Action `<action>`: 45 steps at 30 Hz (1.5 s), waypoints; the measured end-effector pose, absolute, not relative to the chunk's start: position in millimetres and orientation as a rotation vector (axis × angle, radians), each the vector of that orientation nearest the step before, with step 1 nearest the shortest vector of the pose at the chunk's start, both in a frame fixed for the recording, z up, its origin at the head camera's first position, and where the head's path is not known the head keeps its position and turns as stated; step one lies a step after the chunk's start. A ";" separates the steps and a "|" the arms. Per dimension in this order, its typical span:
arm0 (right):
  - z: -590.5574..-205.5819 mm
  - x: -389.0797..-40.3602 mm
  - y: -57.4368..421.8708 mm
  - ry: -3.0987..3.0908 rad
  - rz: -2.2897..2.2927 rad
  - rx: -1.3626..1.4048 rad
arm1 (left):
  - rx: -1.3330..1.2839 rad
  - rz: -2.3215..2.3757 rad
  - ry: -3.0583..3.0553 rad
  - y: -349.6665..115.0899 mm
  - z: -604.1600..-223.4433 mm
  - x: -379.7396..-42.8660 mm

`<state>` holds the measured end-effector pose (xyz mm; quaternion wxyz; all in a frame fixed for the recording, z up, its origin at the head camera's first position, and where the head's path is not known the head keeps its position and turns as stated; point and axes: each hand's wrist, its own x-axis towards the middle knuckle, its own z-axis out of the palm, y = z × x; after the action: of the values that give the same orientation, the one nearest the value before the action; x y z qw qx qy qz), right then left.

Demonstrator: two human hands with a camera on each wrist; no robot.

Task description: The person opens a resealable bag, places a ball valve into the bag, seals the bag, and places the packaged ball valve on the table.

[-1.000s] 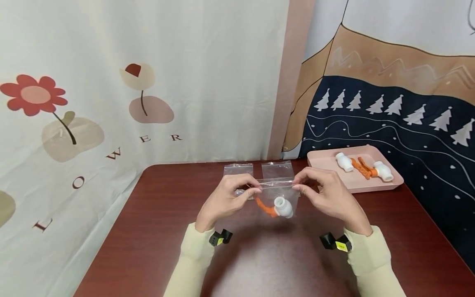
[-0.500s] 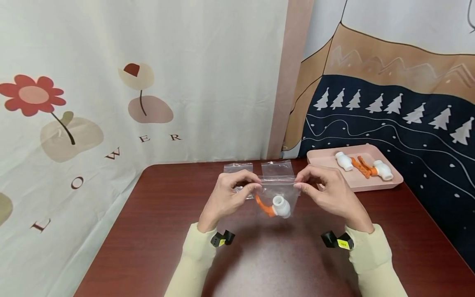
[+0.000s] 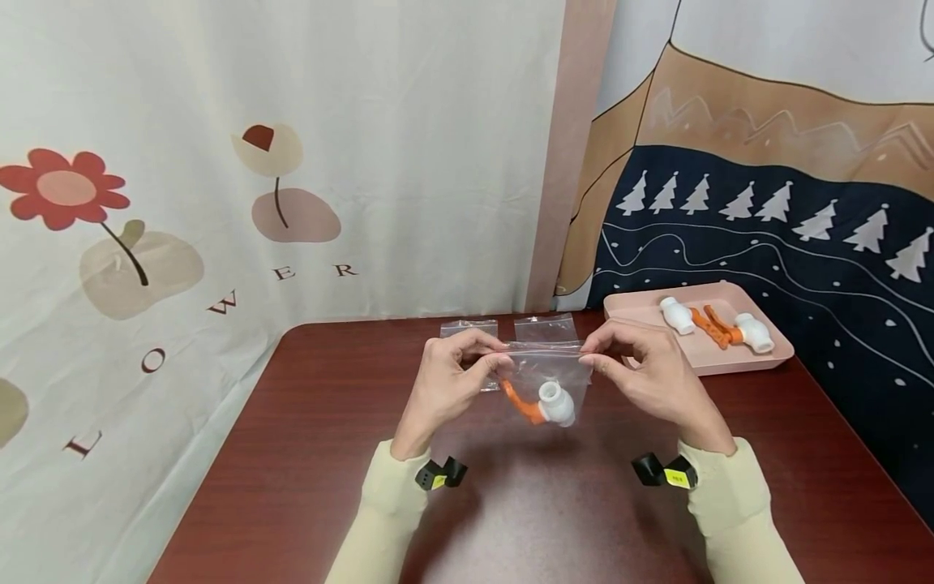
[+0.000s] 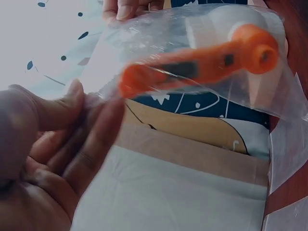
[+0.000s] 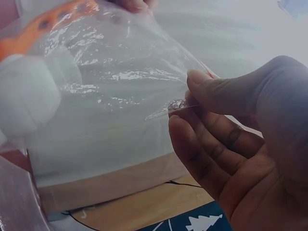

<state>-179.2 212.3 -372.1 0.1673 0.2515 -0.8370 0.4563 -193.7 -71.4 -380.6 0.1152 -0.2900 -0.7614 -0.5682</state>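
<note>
A clear zip bag hangs between my two hands, above the table. Inside it lies a white ball valve with an orange lever handle slanting up toward the bag's left side. My left hand pinches the bag's top left corner between thumb and fingers. At the opposite top corner, my right hand pinches the zip edge the same way. In the right wrist view the bag's film is drawn taut toward the thumb and fingertip.
Behind the hands, two clear zip bags lie near the table's back edge, partly hidden. A pink tray at the back right holds two more white valves with orange handles. Printed curtains stand behind the dark red table.
Both hands keep their pinch on the zip bag, which has risen slightly. The left fingers have shifted a little along its top edge. The tray and its valves stay put.
</note>
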 end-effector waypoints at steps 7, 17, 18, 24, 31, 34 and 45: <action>-373.7 -181.9 211.6 -2.411 1.330 0.721 | -0.698 -1.573 -2.286 -68.0 -381.4 -193.8; -380.3 -185.4 211.0 -2.467 1.414 0.698 | -0.853 -1.661 -2.128 -63.3 -388.1 -194.1; -380.9 -185.6 210.4 -2.471 1.419 0.694 | -0.866 -1.702 -2.106 -62.1 -388.4 -193.9; -382.1 -184.1 197.5 -2.475 1.414 0.752 | -0.905 -1.767 -2.049 -54.7 -389.2 -191.6; -381.7 -176.3 174.8 -2.375 1.339 0.904 | -0.963 -1.754 -2.068 -48.8 -391.2 -189.3; -382.4 -174.2 169.6 -2.327 1.322 0.934 | -0.980 -1.758 -2.077 -48.4 -391.9 -189.0; -384.2 -171.7 164.3 -2.276 1.240 0.942 | -0.953 -1.764 -2.199 -46.6 -391.0 -187.8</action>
<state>-171.7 164.3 -384.2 0.1906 0.3354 -0.8101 0.4415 -187.8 -46.6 -391.0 0.0828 -0.3190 -0.7365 -0.5907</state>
